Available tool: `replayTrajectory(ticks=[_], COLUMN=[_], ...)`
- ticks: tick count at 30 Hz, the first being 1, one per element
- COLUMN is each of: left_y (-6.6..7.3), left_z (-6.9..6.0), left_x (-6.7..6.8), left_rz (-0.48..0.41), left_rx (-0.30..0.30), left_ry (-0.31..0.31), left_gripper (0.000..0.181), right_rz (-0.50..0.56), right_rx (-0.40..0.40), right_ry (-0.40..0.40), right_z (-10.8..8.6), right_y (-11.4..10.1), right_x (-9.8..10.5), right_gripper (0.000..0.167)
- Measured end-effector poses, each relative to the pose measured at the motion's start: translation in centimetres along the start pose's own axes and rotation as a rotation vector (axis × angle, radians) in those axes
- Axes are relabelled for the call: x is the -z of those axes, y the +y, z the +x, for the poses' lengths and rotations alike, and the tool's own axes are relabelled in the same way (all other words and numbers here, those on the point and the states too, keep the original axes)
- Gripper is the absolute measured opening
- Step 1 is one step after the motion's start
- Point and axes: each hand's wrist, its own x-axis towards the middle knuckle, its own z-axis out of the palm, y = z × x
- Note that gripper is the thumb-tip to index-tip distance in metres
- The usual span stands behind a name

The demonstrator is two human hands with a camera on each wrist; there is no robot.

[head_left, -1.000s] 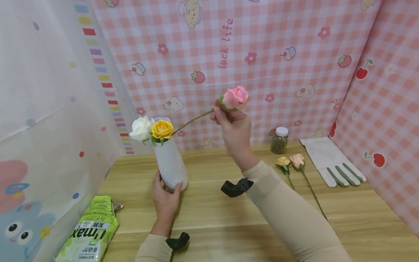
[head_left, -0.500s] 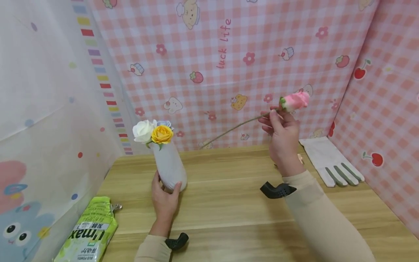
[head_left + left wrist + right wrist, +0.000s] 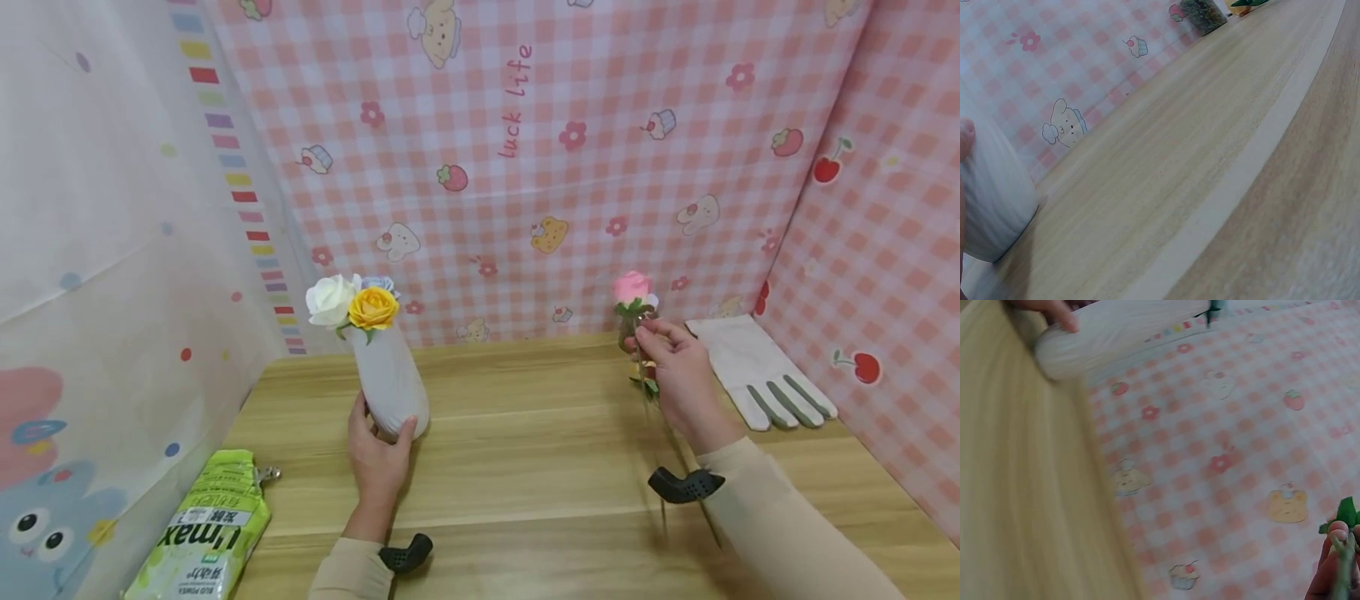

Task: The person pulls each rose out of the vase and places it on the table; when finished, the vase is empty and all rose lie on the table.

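Observation:
In the head view a white vase (image 3: 392, 379) stands on the table, holding a white rose (image 3: 332, 301), a yellow rose (image 3: 372, 308) and a bluish flower partly behind them. My left hand (image 3: 380, 454) curls its thumb and fingers round the vase's lower part. My right hand (image 3: 684, 379) pinches the stem of a pink rose (image 3: 633, 288) just under its bloom, stem pointing down. Below it lies a yellow-orange rose (image 3: 645, 385), partly covered; the peach flower's bloom is hidden by my right hand. The right wrist view shows green leaves (image 3: 1346, 512) at my fingertips.
A lidded jar (image 3: 627, 332) stands behind the pink rose, partly hidden. White gloves (image 3: 757, 371) with grey-green fingers lie at the back right. A green bag (image 3: 206, 525) with a metal clip lies at the left. Patterned cloth (image 3: 495, 167) hangs behind the table.
My right hand has carried the pink rose out of the vase, rightward and then down, and its stem has swung from slanting to nearly upright. My left hand stays on the vase.

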Motion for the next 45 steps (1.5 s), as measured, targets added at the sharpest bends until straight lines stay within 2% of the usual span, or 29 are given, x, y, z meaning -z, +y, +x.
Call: replayTrajectory(ticks=[5, 10, 19, 24, 29, 34, 38, 45], left_y=[0.0, -0.3, -0.3, -0.2, -0.1, -0.3, -0.2, -0.2], left_z=[0.0, -0.1, 0.0, 0.0, 0.0, 0.0, 0.0, 0.0], left_x=[0.0, 0.0, -0.2, -0.2, -0.2, -0.2, -0.2, -0.1], left_rz=[-0.019, -0.017, -0.014, -0.009, -0.017, -0.016, -0.011, -0.011], left_rx=[0.005, 0.016, 0.0, -0.005, 0.002, 0.004, 0.005, 0.003], left_ry=[0.005, 0.01, 0.015, 0.01, 0.006, 0.009, 0.011, 0.01], left_gripper=[0.086, 0.086, 0.087, 0.087, 0.086, 0.086, 0.086, 0.086], right_rz=[-0.119, -0.235, -0.376, -0.442, -0.484, -0.607, -0.711, -0.781], right_rx=[-0.023, -0.079, -0.141, -0.132, -0.117, -0.121, -0.112, -0.111], right_ry=[-0.008, -0.057, -0.148, -0.162, -0.129, -0.109, -0.122, -0.142], right_z=[-0.1, -0.2, -0.3, -0.3, -0.6, -0.5, -0.4, -0.5], right_y=[2.4, 4.3, 5.9, 7.2, 7.9, 8.5, 8.9, 9.5], right_x=[0.5, 1.0, 2.0, 2.6, 2.8, 3.1, 3.4, 3.9], right_gripper=[0.03, 0.033, 0.046, 0.04, 0.033, 0.029, 0.03, 0.031])
